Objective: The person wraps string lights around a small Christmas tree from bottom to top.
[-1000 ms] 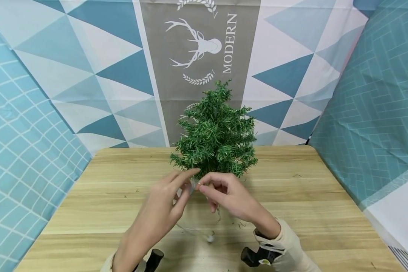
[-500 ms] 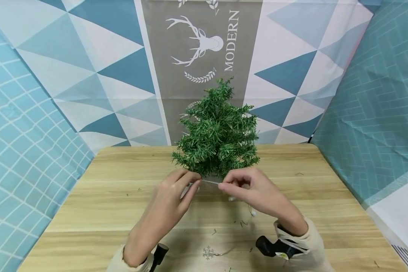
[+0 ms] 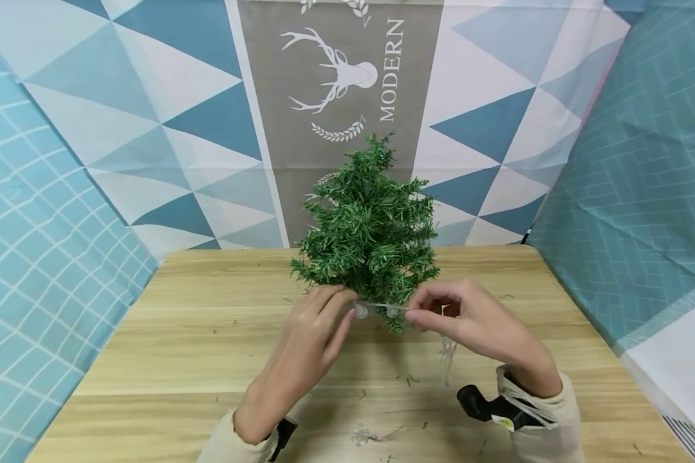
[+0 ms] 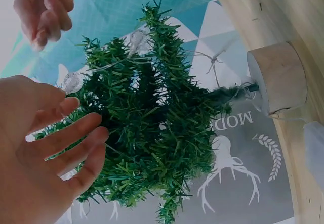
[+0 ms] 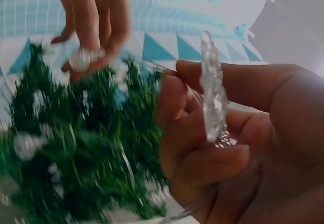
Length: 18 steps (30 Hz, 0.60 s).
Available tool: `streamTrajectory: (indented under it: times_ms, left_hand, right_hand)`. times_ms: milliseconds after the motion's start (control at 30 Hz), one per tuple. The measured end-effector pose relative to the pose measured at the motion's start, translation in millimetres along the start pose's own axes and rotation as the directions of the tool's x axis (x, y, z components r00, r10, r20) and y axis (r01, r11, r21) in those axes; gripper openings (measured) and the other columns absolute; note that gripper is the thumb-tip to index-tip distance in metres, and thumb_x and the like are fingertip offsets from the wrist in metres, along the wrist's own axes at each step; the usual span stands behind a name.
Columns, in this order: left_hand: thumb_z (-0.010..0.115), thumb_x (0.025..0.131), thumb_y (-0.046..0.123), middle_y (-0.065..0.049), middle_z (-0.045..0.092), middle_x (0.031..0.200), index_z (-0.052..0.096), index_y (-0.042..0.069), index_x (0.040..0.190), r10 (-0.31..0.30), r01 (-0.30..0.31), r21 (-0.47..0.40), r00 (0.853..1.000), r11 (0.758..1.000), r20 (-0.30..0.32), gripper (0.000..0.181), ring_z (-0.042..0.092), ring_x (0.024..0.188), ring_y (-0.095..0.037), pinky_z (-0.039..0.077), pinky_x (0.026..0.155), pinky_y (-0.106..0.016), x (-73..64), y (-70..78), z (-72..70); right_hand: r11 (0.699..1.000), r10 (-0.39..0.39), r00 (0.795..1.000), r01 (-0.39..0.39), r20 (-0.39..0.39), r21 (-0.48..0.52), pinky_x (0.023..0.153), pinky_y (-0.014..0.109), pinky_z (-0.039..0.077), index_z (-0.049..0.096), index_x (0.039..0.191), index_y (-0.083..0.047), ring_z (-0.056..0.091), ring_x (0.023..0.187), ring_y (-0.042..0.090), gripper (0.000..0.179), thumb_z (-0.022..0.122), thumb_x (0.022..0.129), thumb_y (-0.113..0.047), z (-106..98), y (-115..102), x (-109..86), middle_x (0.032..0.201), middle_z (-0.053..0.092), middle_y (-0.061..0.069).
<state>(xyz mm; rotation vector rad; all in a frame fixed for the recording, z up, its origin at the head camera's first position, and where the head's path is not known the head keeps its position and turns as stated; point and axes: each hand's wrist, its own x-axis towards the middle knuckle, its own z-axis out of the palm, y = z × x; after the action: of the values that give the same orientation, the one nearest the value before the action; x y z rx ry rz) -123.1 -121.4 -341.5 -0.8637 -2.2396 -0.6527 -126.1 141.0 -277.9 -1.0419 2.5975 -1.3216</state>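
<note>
A thin clear string of lights (image 3: 382,305) runs nearly straight between my two hands in front of the small green artificial Christmas tree (image 3: 367,225). My left hand (image 3: 313,334) holds it at the left, thumb and forefinger close beside a clear round bulb (image 4: 73,83). The right hand (image 3: 475,318) pinches the wire between thumb and forefinger. A clear snowflake light (image 5: 213,90) lies against its curled fingers in the right wrist view, and another snowflake (image 3: 447,348) dangles below this hand. A second round bulb (image 4: 138,41) overlaps the foliage.
On the wooden table (image 3: 208,360), a loose snowflake light (image 3: 360,436) with wire lies near the front. Fallen green needles are scattered about. The tree's round wooden base (image 4: 281,77) shows in the left wrist view, with wire around the trunk. A patterned cloth (image 3: 197,116) hangs behind.
My right hand has moved right, away from the left, drawing out the wire between them. The left hand has shifted slightly right. The snowflake near the table's front came into view and stays there.
</note>
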Motion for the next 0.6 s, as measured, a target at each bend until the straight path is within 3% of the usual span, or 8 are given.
streamTrajectory:
  times_ms: [333,500,600]
  left_hand:
    - [0.064,0.095,0.01,-0.006,0.061,0.096,0.071,0.007,0.098,0.022,-0.014,0.062,0.991,0.998,-0.129,0.008,0.057,0.084,-0.019,0.051,0.069,-0.031,2.7,-4.3,-0.1]
    - [0.064,0.095,0.01,-0.011,0.062,0.104,0.07,0.006,0.095,0.052,-0.035,0.088,0.979,0.995,-0.195,0.007,0.058,0.091,-0.025,0.052,0.074,-0.036,5.3,-4.3,1.7]
    - [0.064,0.095,0.009,-0.012,0.067,0.104,0.07,0.004,0.094,0.077,-0.058,0.081,0.965,0.995,-0.25,0.008,0.06,0.092,-0.026,0.053,0.079,-0.037,9.9,-0.3,6.1]
  right_hand:
    - [0.991,0.09,0.996,-0.087,0.026,-0.098,0.052,0.028,0.047,0.056,0.088,-0.019,0.056,0.055,0.012,0.018,0.058,0.102,-0.031,-16.4,9.8,-8.8,0.065,0.059,-0.007]
    - [0.99,-0.028,0.999,0.022,-0.036,-0.139,0.056,0.025,0.048,0.063,0.095,-0.021,0.056,0.061,0.008,0.004,0.066,0.097,-0.021,-26.4,10.5,-23.3,0.071,0.059,-0.011]
    - [0.976,-0.107,0.989,0.084,-0.105,-0.2,0.057,0.023,0.046,0.066,0.097,-0.025,0.053,0.062,0.005,0.013,0.07,0.094,-0.014,-33.8,9.3,-33.5,0.071,0.056,-0.014]
